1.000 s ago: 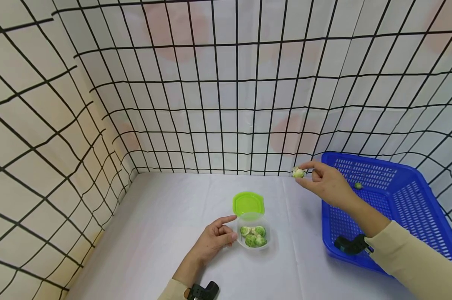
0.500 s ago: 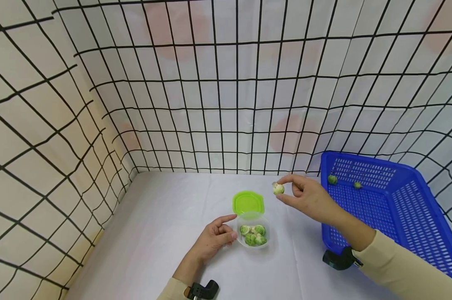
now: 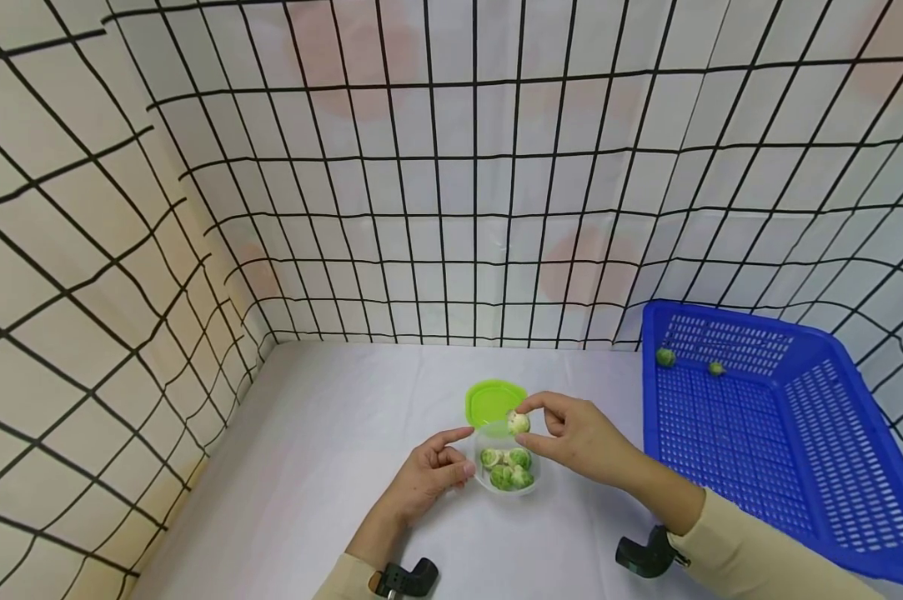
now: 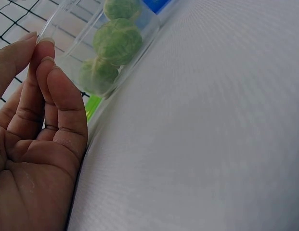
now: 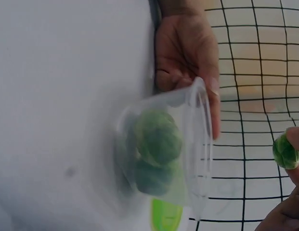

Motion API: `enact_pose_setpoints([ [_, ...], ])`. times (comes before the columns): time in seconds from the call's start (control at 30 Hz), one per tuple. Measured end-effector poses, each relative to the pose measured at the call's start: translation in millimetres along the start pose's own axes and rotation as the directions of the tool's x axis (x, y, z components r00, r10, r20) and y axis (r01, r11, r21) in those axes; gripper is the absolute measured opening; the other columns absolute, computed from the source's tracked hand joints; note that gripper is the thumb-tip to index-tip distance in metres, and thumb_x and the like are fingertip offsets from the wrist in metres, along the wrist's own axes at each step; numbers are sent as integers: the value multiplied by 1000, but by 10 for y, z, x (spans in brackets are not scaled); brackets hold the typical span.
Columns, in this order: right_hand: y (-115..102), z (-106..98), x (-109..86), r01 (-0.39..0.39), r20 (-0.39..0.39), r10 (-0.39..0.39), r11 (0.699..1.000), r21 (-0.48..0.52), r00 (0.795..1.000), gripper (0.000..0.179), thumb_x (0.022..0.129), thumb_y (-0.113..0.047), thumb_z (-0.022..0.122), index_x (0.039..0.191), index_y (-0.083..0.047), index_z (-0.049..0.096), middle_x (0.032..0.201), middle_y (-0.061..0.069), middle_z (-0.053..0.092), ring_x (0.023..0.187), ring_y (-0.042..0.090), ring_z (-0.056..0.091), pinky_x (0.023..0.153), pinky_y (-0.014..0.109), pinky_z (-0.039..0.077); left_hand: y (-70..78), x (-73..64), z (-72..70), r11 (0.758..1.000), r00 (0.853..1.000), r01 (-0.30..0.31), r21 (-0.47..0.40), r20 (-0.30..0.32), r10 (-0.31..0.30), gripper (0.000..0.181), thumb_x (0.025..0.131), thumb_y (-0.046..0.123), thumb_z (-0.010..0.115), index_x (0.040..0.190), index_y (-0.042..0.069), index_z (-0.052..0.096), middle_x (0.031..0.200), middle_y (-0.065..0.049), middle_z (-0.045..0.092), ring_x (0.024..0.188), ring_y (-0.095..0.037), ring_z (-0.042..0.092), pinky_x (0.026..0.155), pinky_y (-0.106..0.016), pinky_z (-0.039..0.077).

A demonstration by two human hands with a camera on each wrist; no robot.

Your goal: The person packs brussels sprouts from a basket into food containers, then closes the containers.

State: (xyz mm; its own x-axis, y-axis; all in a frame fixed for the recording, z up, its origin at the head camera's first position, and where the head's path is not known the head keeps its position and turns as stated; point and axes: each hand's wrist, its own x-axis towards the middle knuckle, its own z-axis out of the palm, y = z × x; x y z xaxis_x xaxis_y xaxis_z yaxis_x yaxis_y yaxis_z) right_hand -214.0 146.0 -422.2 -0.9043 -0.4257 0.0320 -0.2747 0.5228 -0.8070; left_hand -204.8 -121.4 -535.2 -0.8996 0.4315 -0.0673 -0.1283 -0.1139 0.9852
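Observation:
Between thumb and forefinger, my right hand (image 3: 582, 437) pinches a Brussels sprout (image 3: 519, 422) over the far right rim of a small clear plastic container (image 3: 506, 492). Several Brussels sprouts (image 3: 509, 468) lie inside it. My left hand (image 3: 430, 471) holds the container's left side, forefinger stretched along the rim and thumb nearer me, its other fingers curled. The left wrist view has its thumb and fingertips (image 4: 45, 42) together at the rim. A bright green lid (image 3: 489, 402) lies just behind the container. The right wrist view shows the pinched sprout (image 5: 285, 151) above rim height.
A blue perforated basket (image 3: 834, 483) stands at the right, with two sprouts (image 3: 665, 357) near its back left corner. Black wire grid panels (image 3: 474, 217) rise behind and along both sides of the white-covered table (image 3: 308, 433).
My right hand has carried the pinched sprout left and toward me, from beside the basket to above the container. My left hand has stayed in place.

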Motion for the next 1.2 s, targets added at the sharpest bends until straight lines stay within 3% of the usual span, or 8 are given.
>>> enact_pose_setpoints([
  [0.37,128,373,16,7,58,-1,994,-105,998,26,87,-25,82,111,-20,71,59,-9,33,51,3,29,46,20,24,24,-2,15,1000,1000,-17,4,11,17,62,96,8,70,152,1,44,88,11,67,77,-3,58,72,-19,51],
  [0.67,187,455,50,-15,50,28,971,-240,998,28,88,-31,81,113,-23,71,56,-10,36,48,4,31,45,20,25,15,-1,20,1000,1000,-14,-6,20,14,64,96,10,71,152,2,43,88,12,68,77,-2,59,72,-19,51],
  [1.0,198,440,50,-2,54,13,978,-210,998,28,89,-27,80,114,-19,72,58,-10,37,49,3,33,46,20,26,-9,8,-2,999,999,-40,-12,27,40,63,96,8,70,151,-2,42,88,11,68,77,-2,59,72,-19,51],
  [1.2,167,395,27,-23,57,32,990,-141,998,30,90,-28,79,117,-18,71,58,-8,35,49,4,30,46,20,25,-11,6,4,999,999,-33,-29,27,34,63,96,7,70,152,-2,42,88,11,68,77,-3,59,72,-19,51],
])
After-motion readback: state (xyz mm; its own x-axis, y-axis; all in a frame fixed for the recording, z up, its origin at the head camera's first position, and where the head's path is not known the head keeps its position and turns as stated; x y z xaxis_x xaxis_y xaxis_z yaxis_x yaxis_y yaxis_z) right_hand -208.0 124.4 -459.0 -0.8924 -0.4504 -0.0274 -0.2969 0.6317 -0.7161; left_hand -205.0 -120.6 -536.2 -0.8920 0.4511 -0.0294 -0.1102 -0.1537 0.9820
